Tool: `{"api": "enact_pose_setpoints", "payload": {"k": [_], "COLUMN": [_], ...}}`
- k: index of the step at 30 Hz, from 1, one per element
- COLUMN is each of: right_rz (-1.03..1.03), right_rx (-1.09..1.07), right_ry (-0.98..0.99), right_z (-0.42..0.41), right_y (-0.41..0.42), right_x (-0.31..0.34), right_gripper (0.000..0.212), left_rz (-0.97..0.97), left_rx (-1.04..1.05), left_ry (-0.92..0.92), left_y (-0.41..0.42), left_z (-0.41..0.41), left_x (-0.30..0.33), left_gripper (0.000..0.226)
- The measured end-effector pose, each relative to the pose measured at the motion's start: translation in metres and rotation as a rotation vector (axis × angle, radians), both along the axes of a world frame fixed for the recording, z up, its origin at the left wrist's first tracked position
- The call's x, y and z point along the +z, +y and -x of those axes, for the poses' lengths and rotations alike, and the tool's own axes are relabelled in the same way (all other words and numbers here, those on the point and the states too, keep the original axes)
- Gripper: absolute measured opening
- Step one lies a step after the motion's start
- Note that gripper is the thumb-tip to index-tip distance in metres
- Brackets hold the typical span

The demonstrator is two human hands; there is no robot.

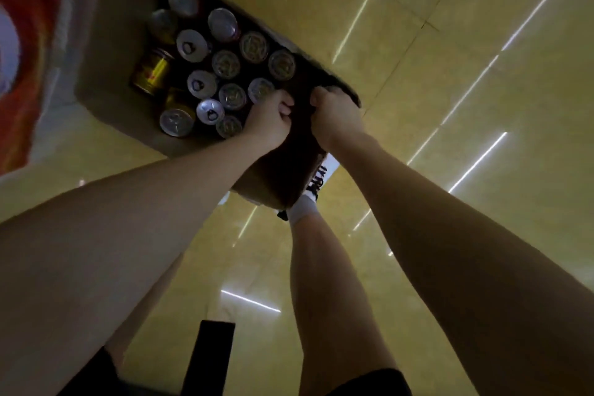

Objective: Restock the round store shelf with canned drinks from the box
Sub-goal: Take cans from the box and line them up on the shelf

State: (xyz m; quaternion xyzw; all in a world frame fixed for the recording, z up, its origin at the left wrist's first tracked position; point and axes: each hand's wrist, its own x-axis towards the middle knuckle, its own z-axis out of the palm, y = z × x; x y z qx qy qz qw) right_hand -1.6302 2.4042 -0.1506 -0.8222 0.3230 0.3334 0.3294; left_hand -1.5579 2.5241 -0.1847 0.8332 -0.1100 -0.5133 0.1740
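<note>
Both hands, left [270,120] and right [334,116], curled gripping box [106,51] edge; cans [225,64] beyond left; likely heavy, flimsy card, support underneath.

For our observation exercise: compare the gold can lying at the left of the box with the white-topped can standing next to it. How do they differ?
The gold can lies tilted on its side, showing its yellow wall; the white-topped can stands upright, showing only its lid. The gold can's lid is hardly seen, while the white-topped can's pull tab is plain. The gold can sits at the box's left edge, the other further in. Both are drink cans inside the box, untouched by either hand.
</note>
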Motion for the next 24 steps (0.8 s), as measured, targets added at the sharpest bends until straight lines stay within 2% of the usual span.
{"api": "enact_pose_setpoints", "payload": {"k": [6, 13, 17, 24], "right_rz": [0.142, 0.280, 0.283, 0.270], "right_rx": [0.313, 0.627, 0.568, 0.357], "right_ry": [0.197, 0.321, 0.329, 0.318], "right_z": [-0.015, -0.018, -0.016, -0.028], "right_y": [0.007, 0.016, 0.014, 0.019], "right_x": [-0.033, -0.055, -0.063, -0.042], "right_gripper": [0.044, 0.054, 0.045, 0.047], "left_rz": [0.005, -0.051, -0.097, -0.128], "left_rx": [0.008, -0.003, -0.029, -0.088], "left_ry": [0.032, 0.079, 0.136, 0.193], "left_y": [-0.004, 0.012, 0.023, 0.035], "left_z": [0.000, -0.002, -0.003, -0.020], "left_x": [-0.037, -0.051, -0.049, -0.031], "left_gripper": [0.033, 0.033, 0.031, 0.033]}}
